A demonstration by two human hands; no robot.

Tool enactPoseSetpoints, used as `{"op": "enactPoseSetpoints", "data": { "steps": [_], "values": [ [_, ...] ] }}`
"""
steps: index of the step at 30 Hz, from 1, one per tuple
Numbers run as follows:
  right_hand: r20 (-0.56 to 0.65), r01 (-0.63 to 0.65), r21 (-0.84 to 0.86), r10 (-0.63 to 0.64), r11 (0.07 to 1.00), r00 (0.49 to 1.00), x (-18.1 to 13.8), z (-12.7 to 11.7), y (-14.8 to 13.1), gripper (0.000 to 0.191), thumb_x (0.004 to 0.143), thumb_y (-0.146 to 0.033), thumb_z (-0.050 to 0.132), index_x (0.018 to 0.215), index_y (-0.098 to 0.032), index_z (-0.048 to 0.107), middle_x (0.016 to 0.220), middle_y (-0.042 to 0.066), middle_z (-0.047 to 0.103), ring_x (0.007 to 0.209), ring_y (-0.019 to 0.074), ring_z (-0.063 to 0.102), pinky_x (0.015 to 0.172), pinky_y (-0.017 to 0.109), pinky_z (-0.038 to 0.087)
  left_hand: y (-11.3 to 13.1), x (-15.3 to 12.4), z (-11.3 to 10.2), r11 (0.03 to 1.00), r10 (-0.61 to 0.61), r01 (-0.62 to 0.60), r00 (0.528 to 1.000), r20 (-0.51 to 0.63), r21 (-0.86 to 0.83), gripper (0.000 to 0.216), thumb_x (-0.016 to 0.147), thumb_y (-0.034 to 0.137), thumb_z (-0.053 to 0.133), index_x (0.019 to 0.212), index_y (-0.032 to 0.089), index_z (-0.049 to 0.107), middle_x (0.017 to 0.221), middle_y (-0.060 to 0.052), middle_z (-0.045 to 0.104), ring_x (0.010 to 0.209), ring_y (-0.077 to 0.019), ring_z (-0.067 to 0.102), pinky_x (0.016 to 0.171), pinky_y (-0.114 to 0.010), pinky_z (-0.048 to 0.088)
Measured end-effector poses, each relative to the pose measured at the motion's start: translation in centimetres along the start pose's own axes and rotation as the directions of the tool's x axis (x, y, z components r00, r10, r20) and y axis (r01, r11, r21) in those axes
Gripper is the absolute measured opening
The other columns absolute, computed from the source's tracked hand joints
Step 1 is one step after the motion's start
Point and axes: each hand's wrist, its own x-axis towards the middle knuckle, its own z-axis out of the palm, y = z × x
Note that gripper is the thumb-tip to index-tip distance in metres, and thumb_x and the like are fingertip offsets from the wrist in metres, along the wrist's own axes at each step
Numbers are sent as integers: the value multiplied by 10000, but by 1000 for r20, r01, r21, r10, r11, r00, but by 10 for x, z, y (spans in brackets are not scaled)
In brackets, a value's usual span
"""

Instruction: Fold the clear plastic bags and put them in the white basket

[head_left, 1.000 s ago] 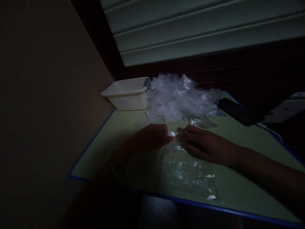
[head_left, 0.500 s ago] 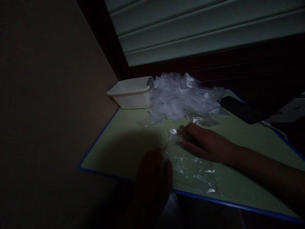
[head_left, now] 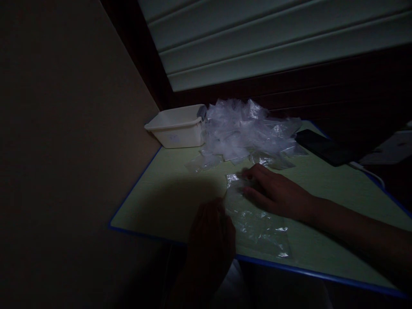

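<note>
Nr edge of the surface (head_left: 170, 161), blue trim: L hand (head_left: 210, 240), very dark, fingers bunched, thumb alongside, right by the L margin of a clear plastic bag (head_left: 257, 227). Can't tell if it grips that margin or just rests there. Bag lies flat, mostly to R of L hand & under/below R hand (head_left: 273, 189); long axis seems to run approx. near-to-far, slight slant, far end over to L. R hand reaches in from R over the far end, fingers part-curled, thumb apart w/ a modest gap, nothing visibly pinched btwn; contact w/ the film unclear. So R hand is nearer the far end, L hand nearer the L side.

Beyond: heap of clear bags (head_left: 241, 133), white tub (head_left: 183, 135) just beside it on L, dark phone (head_left: 325, 148) w/ white cable (head_left: 373, 174) on R. Bkgd: slatted panel (head_left: 257, 38).
</note>
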Motion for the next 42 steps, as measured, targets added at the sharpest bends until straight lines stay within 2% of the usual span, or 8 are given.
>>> {"op": "enactPoseSetpoints", "data": {
  "steps": [5,12,20,25,29,37,39,42],
  "values": [
    [23,-23,-14,23,1000,999,1,0,-1,386,948,-429,441,1222,-158,459,1156,139,541,904,239,602,793,394,492,1,5,7,988,-75,75,997,-9,133,284,871,238,535,1133,147,471,937,-117,610,865,-260,623,753,-425,550],
    [42,-40,-22,41,999,998,1,-2,-4,397,946,-443,439,1217,-155,474,1153,141,552,888,238,608,757,374,497,-3,3,15,989,-92,92,996,-3,115,307,874,150,489,1179,154,458,974,-121,637,916,-263,639,797,-431,548],
    [43,-41,-23,42,999,998,0,-1,-3,408,940,-453,440,1209,-148,482,1141,149,564,893,252,613,762,386,495,0,1,6,997,-12,12,1000,0,80,290,893,224,519,1165,150,451,969,-118,612,901,-254,617,783,-431,546],
    [23,-35,-2,35,999,999,1,-1,-4,395,943,-446,435,1201,-153,492,1111,141,581,917,262,614,789,397,492,-5,-6,-4,996,73,-67,992,108,-57,358,881,321,561,1192,177,458,1077,-124,599,991,-266,581,854,-466,514],
    [16,-52,33,51,998,999,1,-3,-4,395,945,-451,429,1195,-154,505,1096,137,587,905,260,614,790,404,492,-12,-8,-10,980,172,-151,970,174,-126,329,887,318,560,1182,197,478,1116,-103,610,1034,-268,552,892,-483,485],
    [-116,-10,68,18,998,993,3,-5,0,330,943,-347,450,1179,-136,541,1083,133,582,971,253,582,865,410,479,-17,-2,-12,955,265,-226,941,210,-193,237,882,291,592,1090,182,564,1093,-79,614,1051,-235,527,940,-428,467],
    [-141,18,45,-12,999,990,3,-7,0,312,934,-308,460,1173,-130,551,1071,135,581,960,249,578,860,408,481,-19,-1,-13,949,280,-235,934,223,-208,240,875,294,605,1081,177,568,1084,-79,614,1042,-232,528,930,-417,474],
    [-116,156,26,-152,987,982,2,-9,0,337,913,-236,479,1231,-146,544,1139,134,559,1043,244,544,911,396,462,-23,1,-16,933,329,-273,912,246,-235,266,878,304,606,1105,173,561,1111,-88,607,1046,-233,527,931,-420,475]
  ]
}}
